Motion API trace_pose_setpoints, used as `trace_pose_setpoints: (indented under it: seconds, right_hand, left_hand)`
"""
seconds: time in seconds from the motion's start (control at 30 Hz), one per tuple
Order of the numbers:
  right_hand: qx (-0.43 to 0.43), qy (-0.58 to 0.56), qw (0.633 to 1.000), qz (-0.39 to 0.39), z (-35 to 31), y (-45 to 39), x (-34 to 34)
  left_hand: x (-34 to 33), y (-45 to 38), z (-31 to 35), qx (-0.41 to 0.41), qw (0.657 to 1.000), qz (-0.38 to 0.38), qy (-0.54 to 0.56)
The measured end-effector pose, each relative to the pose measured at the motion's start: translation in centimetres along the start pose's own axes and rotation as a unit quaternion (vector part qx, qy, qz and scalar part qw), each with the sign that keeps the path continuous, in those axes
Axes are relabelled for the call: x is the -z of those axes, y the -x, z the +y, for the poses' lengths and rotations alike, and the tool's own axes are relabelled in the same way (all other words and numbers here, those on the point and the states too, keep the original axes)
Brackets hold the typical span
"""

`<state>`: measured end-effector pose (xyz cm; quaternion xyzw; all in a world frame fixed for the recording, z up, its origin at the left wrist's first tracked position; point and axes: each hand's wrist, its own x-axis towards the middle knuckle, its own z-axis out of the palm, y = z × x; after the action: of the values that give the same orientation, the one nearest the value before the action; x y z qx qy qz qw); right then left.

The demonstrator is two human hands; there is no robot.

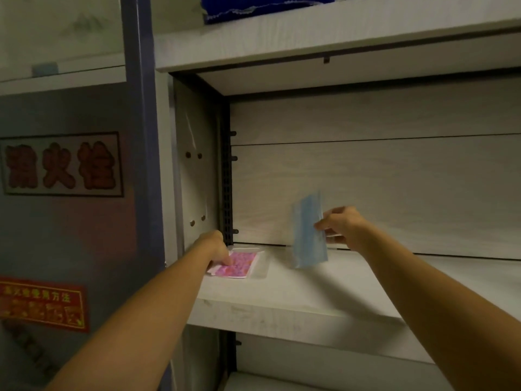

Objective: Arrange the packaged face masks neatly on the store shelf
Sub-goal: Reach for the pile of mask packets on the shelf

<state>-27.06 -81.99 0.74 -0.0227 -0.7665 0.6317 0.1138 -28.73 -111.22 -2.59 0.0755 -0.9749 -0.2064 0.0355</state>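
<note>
Just left of right hand [339, 225], pinched blue mask [308, 231].

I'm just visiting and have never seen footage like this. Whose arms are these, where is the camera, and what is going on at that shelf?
There is no machine here: a person wears a camera on the head, so you look down their own two arms. The left hand presses on a pink mask packet lying flat on the pale shelf, near its left wall. The right hand pinches a blue mask packet, held upright with its lower edge at the shelf. Red signs hang on the wall to the left.
</note>
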Motion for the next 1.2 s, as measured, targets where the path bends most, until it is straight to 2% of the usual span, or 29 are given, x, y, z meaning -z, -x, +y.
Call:
trace_pose_setpoints:
  seconds: [0.13,0.23,0.37,0.67,0.97,1.2]
  right_hand:
    - [-0.062,0.1,0.993,-0.02,0.1,0.2,-0.7]
    - [-0.103,0.181,0.978,-0.004,0.7,0.5,-1.1]
    - [-0.153,0.227,0.962,-0.008,1.7,0.2,-1.6]
    - [-0.171,0.302,0.938,-0.017,2.4,0.0,-2.2]
    - [-0.112,0.409,0.906,0.004,3.0,1.3,-2.8]
    - [-0.001,0.52,0.853,0.054,2.5,1.9,-2.3]
  left_hand:
    - [0.2,-0.4,-0.5,-0.008,1.0,-0.005,-0.012]
    - [0.2,-0.5,-0.7,-0.01,1.0,-0.004,-0.016]
    - [0.2,-0.8,-0.9,-0.009,1.0,-0.006,-0.021]
    - [0.2,-0.7,-0.1,-0.025,0.998,-0.007,-0.049]
    - [0.1,-1.1,-0.3,-0.028,0.998,-0.011,-0.049]
    - [0.6,-1.3,-0.2,-0.045,0.997,0.025,-0.049]
